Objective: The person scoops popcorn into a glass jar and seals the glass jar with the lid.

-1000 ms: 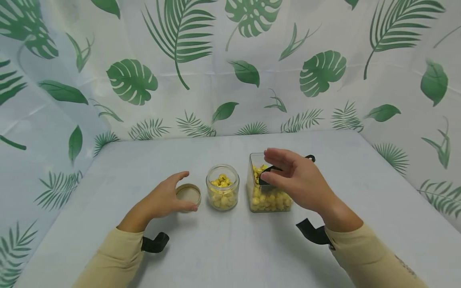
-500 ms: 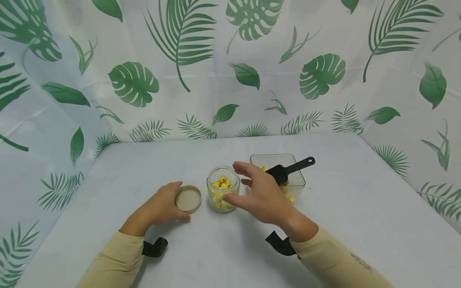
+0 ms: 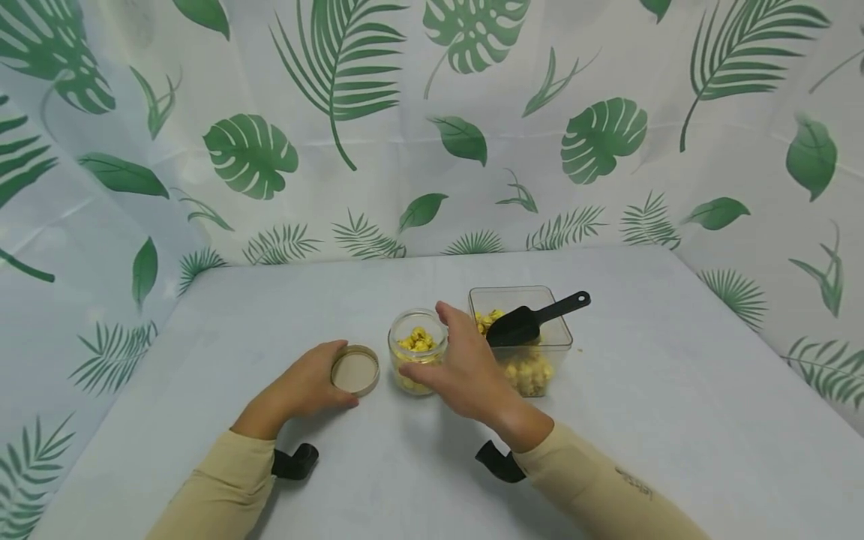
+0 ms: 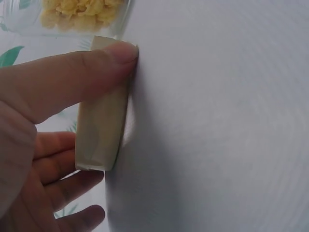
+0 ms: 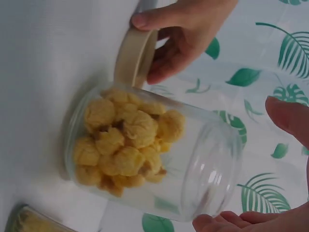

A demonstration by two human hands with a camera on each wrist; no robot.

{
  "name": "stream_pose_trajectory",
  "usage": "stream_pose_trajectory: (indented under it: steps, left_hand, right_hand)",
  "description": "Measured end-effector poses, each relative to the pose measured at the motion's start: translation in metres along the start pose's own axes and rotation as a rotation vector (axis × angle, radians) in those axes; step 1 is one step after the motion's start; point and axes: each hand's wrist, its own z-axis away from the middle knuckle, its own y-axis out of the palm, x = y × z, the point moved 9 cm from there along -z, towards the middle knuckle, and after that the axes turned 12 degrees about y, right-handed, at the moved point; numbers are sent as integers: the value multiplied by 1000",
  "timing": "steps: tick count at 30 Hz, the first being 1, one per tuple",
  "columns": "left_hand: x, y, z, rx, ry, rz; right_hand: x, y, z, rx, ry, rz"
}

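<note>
Nearest the person, two cream sleeves run forward over the pale worktop. The left hand rests at the near left with its fingers curled round a round beige lid; the left wrist view shows the thumb laid across the lid's rim and the other fingers behind it, so the lid is gripped while it lies on the worktop. Just right of the lid stands a small round glass jar, open-topped and filled with yellow puffed snacks. The right hand is at the jar's right side, fingers spread and loosely bent around the glass; the right wrist view shows a fingertip and thumb on either side of the jar's mouth with a gap left, holding nothing. Beyond and to the right sits a square clear container of the same yellow snacks, with a black scoop lying in it, handle pointing right. Farthest back hangs a white leaf-print backdrop.
</note>
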Motion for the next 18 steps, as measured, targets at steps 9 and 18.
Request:
stream_pose_trajectory:
  steps: [9, 18]
  left_hand:
    - [-1, -1, -3, -35, 0, 24]
    - [-7, -7, -1, -73, 21, 51]
  right_hand:
    - [-10, 13, -11, -32, 6, 8]
    - [-19, 22, -16, -34, 47, 25]
